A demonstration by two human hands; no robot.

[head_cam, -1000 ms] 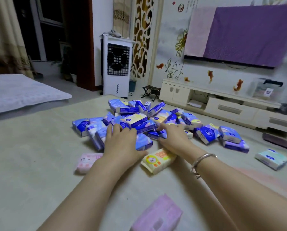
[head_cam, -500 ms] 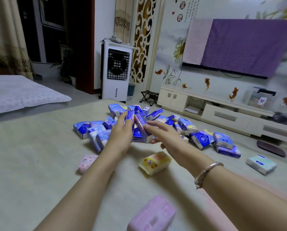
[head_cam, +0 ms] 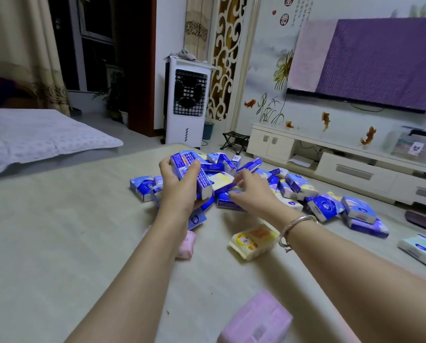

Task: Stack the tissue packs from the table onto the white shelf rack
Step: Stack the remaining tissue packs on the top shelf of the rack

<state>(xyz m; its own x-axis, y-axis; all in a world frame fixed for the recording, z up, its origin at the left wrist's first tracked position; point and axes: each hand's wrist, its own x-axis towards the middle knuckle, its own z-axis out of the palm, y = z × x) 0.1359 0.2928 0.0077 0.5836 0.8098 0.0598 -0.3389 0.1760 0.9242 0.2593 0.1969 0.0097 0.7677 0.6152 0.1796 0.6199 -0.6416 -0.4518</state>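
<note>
Left hand [head_cam: 179,186]: raised above the pile [head_cam: 268,184], fingers curled round blue packs [head_cam: 194,173] held on edge. Right hand [head_cam: 252,191]: fingers loosely bent, reaching into the pile, grip unclear.

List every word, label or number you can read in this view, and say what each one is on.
Blue tissue packs: a round brand logo and white lettering, too blurred to read.
Pack gripped in the left hand: rows of fine print, too small to read.
Wall decal: red seals and columns of Chinese script, not legible.
Nothing else carries text.
</note>
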